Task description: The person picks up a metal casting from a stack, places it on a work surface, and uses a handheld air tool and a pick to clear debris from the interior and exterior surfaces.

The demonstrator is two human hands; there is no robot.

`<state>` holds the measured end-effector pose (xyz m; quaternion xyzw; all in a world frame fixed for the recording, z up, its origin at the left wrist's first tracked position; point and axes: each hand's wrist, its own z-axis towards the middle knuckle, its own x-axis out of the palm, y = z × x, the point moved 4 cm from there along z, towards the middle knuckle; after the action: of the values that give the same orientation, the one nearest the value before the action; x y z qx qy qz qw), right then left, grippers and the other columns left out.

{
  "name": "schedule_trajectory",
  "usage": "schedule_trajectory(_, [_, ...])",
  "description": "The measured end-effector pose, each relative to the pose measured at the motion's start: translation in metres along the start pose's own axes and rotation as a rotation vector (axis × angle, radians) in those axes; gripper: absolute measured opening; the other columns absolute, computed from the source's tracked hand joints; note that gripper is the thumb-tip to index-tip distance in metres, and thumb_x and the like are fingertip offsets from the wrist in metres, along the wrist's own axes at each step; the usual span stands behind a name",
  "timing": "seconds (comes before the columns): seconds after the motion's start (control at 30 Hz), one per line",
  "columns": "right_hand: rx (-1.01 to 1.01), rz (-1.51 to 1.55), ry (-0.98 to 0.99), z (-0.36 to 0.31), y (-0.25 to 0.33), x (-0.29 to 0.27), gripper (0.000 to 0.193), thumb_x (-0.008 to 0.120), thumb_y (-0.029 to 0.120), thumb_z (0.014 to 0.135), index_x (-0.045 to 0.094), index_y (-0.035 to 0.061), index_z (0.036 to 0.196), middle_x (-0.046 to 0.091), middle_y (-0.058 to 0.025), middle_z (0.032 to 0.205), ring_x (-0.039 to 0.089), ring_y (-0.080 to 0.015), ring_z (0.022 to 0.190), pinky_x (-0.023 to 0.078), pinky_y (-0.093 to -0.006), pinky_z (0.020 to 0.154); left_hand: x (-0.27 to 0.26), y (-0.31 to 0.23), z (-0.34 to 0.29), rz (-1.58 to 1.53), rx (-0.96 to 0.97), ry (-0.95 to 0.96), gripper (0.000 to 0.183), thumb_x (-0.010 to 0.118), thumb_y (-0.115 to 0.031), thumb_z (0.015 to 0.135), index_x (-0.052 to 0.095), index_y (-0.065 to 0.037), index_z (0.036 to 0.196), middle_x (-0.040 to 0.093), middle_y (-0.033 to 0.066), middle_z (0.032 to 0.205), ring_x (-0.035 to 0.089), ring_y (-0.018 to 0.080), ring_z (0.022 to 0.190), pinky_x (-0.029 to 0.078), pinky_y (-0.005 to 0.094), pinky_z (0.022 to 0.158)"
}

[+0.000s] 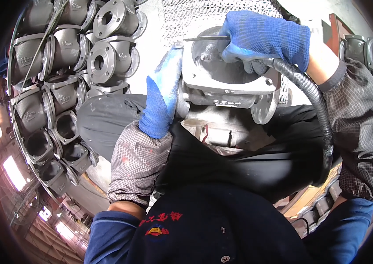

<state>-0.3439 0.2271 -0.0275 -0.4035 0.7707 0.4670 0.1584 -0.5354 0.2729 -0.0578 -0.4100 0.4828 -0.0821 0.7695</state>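
A grey cast-metal valve body [221, 90] with a wide square-flanged mouth faces up in front of me, with round flanges at its sides. My left hand [162, 90], in a blue knit glove with a paler palm, grips its left flange; the fingertips are partly hidden. Over the mouth, my blue-gloved right hand [257, 39] is closed around the end of a hand tool with a thick black ribbed hose [303, 83]. Most of the tool is covered by the glove. The hose curves down along my right forearm.
The casting rests on a metal block [215, 134] between my legs. Several similar valve bodies [65, 48] stand stacked in rows to the left. Metal mesh [195, 17] lies beyond the casting. More castings [367, 50] sit at the far right, and others at lower right.
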Motion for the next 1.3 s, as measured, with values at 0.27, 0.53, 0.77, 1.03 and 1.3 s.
schedule_trajectory(0.27, [0.039, 0.150, 0.056, 0.006, -0.008, 0.014, 0.030, 0.064, 0.025, 0.082, 0.065, -0.0014, 0.095, 0.064, -0.0112, 0.063, 0.063, -0.0136, 0.050, 0.051, -0.0223, 0.045, 0.000, 0.001, -0.011, -0.093, -0.113, -0.010, 0.026, 0.044, -0.008, 0.092, 0.053, 0.007, 0.111, 0.061, 0.0184, 0.100, 0.062, 0.0277, 0.086, 0.050, 0.0332, 0.075])
schedule_trajectory(0.53, [-0.066, -0.173, -0.032, 0.004, 0.018, 0.015, 0.022, 0.062, 0.018, 0.083, 0.067, -0.0023, 0.091, 0.064, -0.0126, 0.061, 0.061, -0.0141, 0.047, 0.053, -0.0241, 0.048, -0.001, 0.002, -0.015, 0.114, -0.003, 0.041, 0.034, 0.049, -0.002, 0.082, 0.050, 0.006, 0.115, 0.057, 0.0249, 0.106, 0.060, 0.0372, 0.095, 0.050, 0.0384, 0.081])
schedule_trajectory(0.77, [-0.375, -0.252, -0.337, 0.005, -0.002, 0.027, 0.018, 0.064, 0.013, 0.079, 0.066, -0.0024, 0.088, 0.061, -0.0114, 0.055, 0.059, -0.0146, 0.042, 0.048, -0.0262, 0.038, 0.000, -0.010, -0.005, -0.032, -0.017, 0.008, 0.037, 0.056, -0.005, 0.074, 0.052, 0.006, 0.109, 0.059, 0.0229, 0.098, 0.061, 0.0379, 0.086, 0.050, 0.0387, 0.074])
schedule_trajectory(1.03, [-0.102, -0.111, -0.140, -0.001, 0.000, 0.016, 0.024, 0.064, 0.019, 0.079, 0.068, -0.0030, 0.087, 0.064, -0.0146, 0.062, 0.063, -0.0176, 0.052, 0.052, -0.0278, 0.052, -0.001, -0.005, -0.013, -0.302, -0.191, 0.084, 0.036, 0.046, -0.007, 0.088, 0.047, 0.007, 0.122, 0.059, 0.0216, 0.106, 0.062, 0.0282, 0.092, 0.049, 0.0361, 0.081])
schedule_trajectory(1.3, [0.155, 0.374, -0.174, -0.066, 0.019, -0.013, 0.036, 0.058, 0.020, 0.080, 0.061, -0.0038, 0.107, 0.064, -0.0118, 0.069, 0.062, -0.0116, 0.056, 0.048, -0.0216, 0.049, -0.005, -0.005, -0.009, 0.069, 0.053, 0.026, 0.039, 0.045, -0.011, 0.089, 0.046, 0.004, 0.125, 0.056, 0.0200, 0.115, 0.058, 0.0288, 0.103, 0.046, 0.0342, 0.087])
